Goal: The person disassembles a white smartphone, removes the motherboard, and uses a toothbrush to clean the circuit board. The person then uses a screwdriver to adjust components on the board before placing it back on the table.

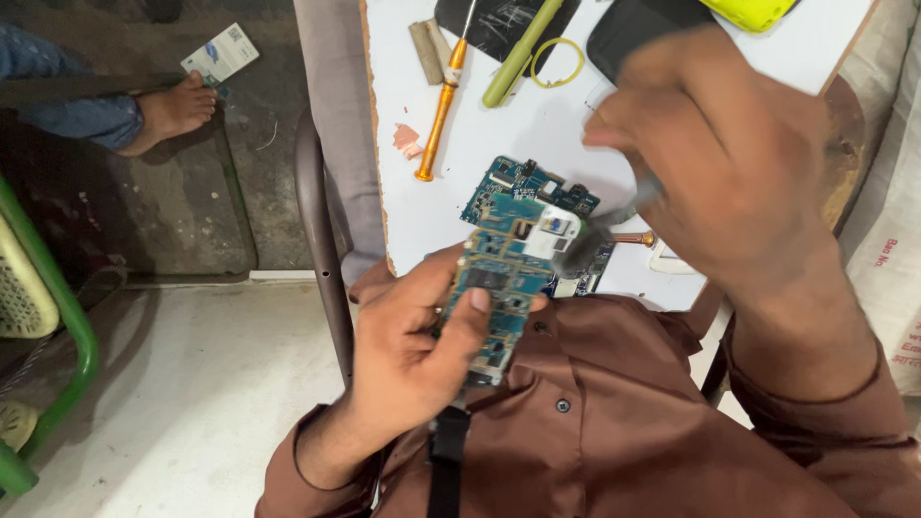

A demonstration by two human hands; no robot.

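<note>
White-blue printed card (220,55) on floor top left; white printed sack (892,230) right edge.

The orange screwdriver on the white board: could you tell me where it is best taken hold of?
Grip the orange screwdriver around its long handle, coming from above. It lies flat on the white board with bare board on either side, and the thin metal tip gives little to hold.

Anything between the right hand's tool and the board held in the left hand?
Nothing visible. The right hand holds a blurred grey metal tool whose tip already meets the blue-green circuit board near its white component. The left hand grips the board's lower part, below the contact spot.
</note>
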